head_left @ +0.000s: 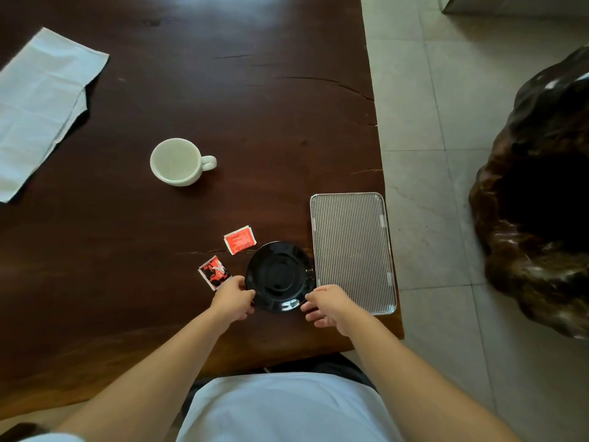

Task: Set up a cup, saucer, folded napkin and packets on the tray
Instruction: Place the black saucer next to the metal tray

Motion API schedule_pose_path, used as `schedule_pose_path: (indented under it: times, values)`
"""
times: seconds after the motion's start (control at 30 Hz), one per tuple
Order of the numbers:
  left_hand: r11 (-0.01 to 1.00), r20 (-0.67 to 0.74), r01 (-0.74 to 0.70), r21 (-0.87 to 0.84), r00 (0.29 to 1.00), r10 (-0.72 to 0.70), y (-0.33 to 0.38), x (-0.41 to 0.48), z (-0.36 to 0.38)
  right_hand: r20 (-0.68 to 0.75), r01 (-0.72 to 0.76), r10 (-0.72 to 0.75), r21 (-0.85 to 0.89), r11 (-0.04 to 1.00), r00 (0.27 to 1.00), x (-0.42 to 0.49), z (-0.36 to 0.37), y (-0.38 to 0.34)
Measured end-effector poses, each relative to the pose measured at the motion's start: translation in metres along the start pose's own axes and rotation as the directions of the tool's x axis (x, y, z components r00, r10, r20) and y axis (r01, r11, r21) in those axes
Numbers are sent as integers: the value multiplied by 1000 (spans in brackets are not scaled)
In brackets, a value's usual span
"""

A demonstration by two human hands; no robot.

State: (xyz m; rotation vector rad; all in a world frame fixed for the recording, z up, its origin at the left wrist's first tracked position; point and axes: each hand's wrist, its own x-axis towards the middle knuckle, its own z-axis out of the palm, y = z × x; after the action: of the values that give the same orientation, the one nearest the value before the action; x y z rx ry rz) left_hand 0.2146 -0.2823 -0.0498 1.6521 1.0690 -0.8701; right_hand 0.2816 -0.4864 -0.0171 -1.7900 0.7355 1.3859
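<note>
Both hands flank the saucer (pixel 279 275) beside the empty tray (pixel 352 250): left hand (pixel 234 299) pinches its rim, right hand (pixel 328 306) is spread, fingertips at the edge. Glossy, rigid, likely breakable and slippery; lift by opposite rims.

Tabletop (pixel 191 74): dark wood, polished, glossy with window glare, a few cracks in the grain. Saucer (pixel 279 275): black, glazed ceramic look, very shiny, reflects light at the near rim. Cup (pixel 178 161): white ceramic look, smooth, soft sheen. Tray (pixel 352 250): metal, silvery bright rim, fine ribbed or wire-grid face. Napkin (pixel 41 106): pale cloth or paper, cannot tell which, matt, creased. Red packet (pixel 239 239) and red-black packet (pixel 214 272): printed paper or foil, slight gloss. Floor (pixel 430 122): pale stone-look tiles, smooth, low sheen. Dark carved stool (pixel 541 193): lacquered wood, lumpy, glossy.
</note>
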Motion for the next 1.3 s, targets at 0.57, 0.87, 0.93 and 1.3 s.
schedule_pose_path:
  times: [0.57,0.87,0.93,1.3]
  values:
    - [992,-12,21,-126,1000,-23,-2,-11,-3,62,-10,5,89,996,998,5,4,2]
    - [989,26,-3,-145,1000,7,10,-23,-7,40,51,-56,115,992,998,-2,9,-2]
    - [991,29,-5,-135,1000,9,9,-26,-8,27,57,-61,108,992,998,-3,9,-3]
    - [994,12,-43,-98,999,45,4,-40,-5,16,92,-95,112,989,995,-13,14,4]
